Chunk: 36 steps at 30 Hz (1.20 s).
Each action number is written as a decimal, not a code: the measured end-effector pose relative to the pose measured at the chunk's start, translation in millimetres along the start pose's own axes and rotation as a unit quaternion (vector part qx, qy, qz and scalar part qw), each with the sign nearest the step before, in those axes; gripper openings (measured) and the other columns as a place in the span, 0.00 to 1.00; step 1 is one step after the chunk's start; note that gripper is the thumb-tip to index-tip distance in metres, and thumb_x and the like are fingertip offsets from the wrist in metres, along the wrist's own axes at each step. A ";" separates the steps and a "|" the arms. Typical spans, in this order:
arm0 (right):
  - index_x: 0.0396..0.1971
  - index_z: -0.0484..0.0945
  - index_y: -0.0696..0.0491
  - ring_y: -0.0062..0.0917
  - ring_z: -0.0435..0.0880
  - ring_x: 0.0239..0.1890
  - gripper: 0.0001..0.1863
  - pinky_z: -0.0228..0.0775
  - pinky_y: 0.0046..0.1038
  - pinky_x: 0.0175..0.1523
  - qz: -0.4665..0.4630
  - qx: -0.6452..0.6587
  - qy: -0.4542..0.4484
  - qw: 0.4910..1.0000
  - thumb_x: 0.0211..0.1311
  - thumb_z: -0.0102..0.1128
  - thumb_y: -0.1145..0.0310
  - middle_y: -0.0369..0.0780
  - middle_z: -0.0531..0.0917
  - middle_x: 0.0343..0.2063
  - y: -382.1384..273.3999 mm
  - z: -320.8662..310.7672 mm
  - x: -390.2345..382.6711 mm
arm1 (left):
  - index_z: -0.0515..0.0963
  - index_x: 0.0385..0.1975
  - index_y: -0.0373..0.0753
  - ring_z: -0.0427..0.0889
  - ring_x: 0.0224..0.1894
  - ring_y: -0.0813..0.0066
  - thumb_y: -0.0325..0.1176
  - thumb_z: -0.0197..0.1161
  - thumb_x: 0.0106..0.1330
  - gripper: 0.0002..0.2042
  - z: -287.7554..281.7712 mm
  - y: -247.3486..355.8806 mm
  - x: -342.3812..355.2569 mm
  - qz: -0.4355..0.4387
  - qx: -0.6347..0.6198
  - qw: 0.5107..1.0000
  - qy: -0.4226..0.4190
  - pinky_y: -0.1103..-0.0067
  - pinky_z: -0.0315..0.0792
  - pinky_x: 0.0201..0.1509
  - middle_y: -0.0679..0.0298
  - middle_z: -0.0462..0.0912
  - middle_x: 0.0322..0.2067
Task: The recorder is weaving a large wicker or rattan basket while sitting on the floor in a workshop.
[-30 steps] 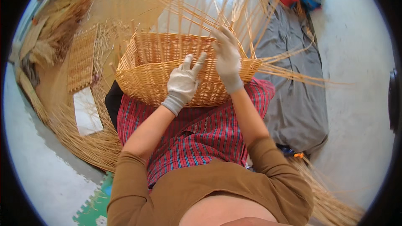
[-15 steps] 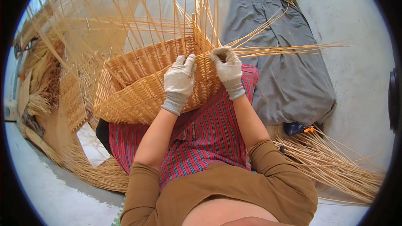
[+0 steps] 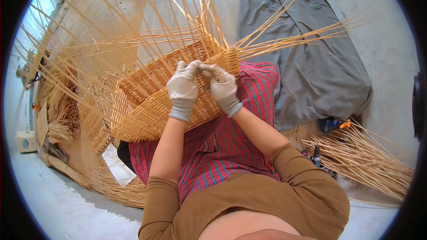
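Observation:
A partly woven wicker basket lies tilted across my lap, its long upright stakes fanning up and away from the rim. Both hands wear pale gloves with grey cuffs. My left hand is closed on the near rim, its thumb and fingers at the weave. Close beside it, its fingertips almost meeting the left ones, my right hand pinches what looks like a thin wicker strand at the same rim. The fingers partly hide that spot. Loose strands stick out rightward from the basket's right corner.
Grey cloth covers something long at the right. Near my right elbow lie a bundle of canes, a dark blue tool with an orange part and a drill-like tool. More fibre bundles and a white sheet lie left.
My right hand has moved left along the rim, from the basket's corner to beside my left hand. The basket has turned slightly, and the whole view has shifted a little.

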State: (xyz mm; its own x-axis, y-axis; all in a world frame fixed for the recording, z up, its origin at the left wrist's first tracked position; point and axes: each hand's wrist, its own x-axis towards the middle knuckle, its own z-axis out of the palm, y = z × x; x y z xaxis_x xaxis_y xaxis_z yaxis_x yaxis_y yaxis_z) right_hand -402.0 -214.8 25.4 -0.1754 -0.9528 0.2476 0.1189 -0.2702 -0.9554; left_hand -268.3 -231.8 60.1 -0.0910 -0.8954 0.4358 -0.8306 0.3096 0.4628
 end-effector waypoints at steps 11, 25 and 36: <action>0.52 0.81 0.46 0.37 0.88 0.40 0.16 0.80 0.37 0.43 -0.019 -0.375 -0.528 0.762 0.68 0.59 0.58 0.44 0.87 0.41 42.0 -30.9 -62.1 | 0.79 0.45 0.52 0.83 0.26 0.57 0.38 0.60 0.71 0.06 11.1 -1.5 1.3 0.001 0.074 0.995 0.073 0.63 0.76 0.27 0.61 0.80 0.33; 0.55 0.78 0.51 0.33 0.84 0.38 0.17 0.82 0.39 0.45 0.565 -0.095 -0.058 0.818 0.72 0.58 0.60 0.39 0.84 0.35 148.4 -107.5 -82.6 | 0.85 0.42 0.45 0.85 0.46 0.58 0.56 0.73 0.55 0.23 -33.0 -15.4 57.7 -0.155 0.074 0.971 -0.166 0.63 0.77 0.47 0.59 0.88 0.38; 0.47 0.77 0.44 0.37 0.81 0.55 0.23 0.78 0.49 0.58 0.348 0.332 0.108 0.870 0.73 0.48 0.40 0.36 0.83 0.50 168.4 -205.2 -35.3 | 0.83 0.37 0.47 0.84 0.44 0.59 0.47 0.73 0.56 0.15 -127.8 33.5 -30.0 -0.035 -0.064 0.997 -0.017 0.65 0.77 0.46 0.62 0.84 0.36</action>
State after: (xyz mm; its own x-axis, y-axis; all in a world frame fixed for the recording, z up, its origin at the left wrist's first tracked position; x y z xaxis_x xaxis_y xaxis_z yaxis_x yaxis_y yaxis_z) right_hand -576.3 -198.4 -177.3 -0.0067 -0.8885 -0.4588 0.7951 0.2735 -0.5413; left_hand -223.1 -153.7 161.2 -0.0554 -0.9262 0.3730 -0.7591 0.2817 0.5869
